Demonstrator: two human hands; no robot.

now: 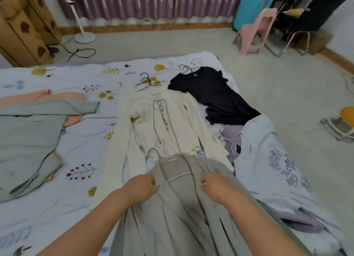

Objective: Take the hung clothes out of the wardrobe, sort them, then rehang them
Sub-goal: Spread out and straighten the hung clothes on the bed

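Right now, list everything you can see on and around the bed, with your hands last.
grey coat: one, beige-grey, nearest on the bed, on a white hanger
cream top: one, lace-up front, middle of the bed
black top: one, far right of the bed
printed shirt: one, pale lilac-white, right edge of the bed
green garment: one, sage, left of the bed, over a peach garment
black hangers: at least two, above the cream top
bedsheet: one, white with prints
pink chair: one, on the floor, far right
fan stand: one, white, far left
curtain: purple, back wall
hands: left and right pinch the coat's front edges
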